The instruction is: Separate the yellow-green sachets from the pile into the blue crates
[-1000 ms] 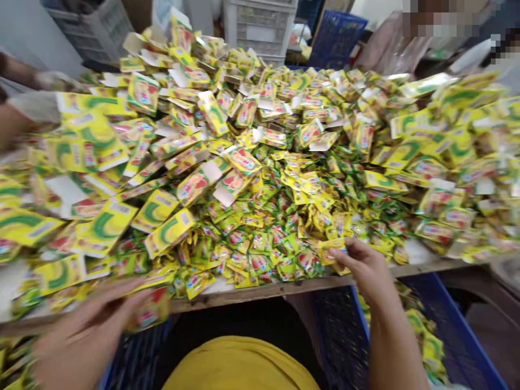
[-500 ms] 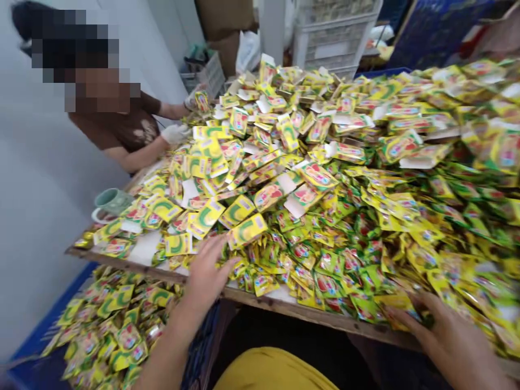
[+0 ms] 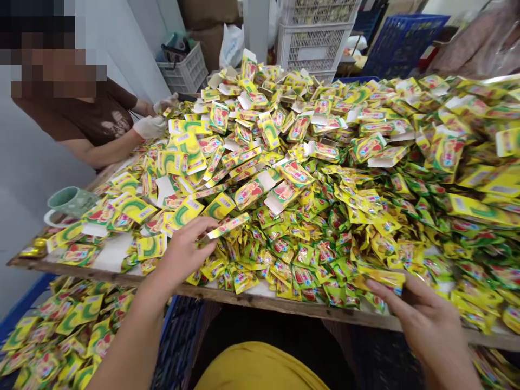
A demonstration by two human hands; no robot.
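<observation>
My left hand (image 3: 184,250) pinches a small yellow carton (image 3: 229,225), tilted so that a narrow printed side faces me. Between the thumb and fingers of my right hand (image 3: 426,311) are yellow sachets (image 3: 384,278), perhaps a small stack; how many I cannot tell. The sachets are held just above the table's front edge. In front of both hands spreads a heap of loose green and yellow sachets (image 3: 306,254). Behind it and to the left lie many printed cartons (image 3: 182,212), several with white flaps open.
A blue crate (image 3: 38,290) full of cartons stands below the wooden table edge (image 3: 268,303) on the left. Near the left corner is a green mug (image 3: 73,200). Across the table a gloved co-worker (image 3: 93,124) handles packs. White crates (image 3: 312,40) are stacked behind.
The carton at my left hand has turned from its broad face to a narrow side. My right hand has brought the sachets up into clearer view. The whole view has shifted.
</observation>
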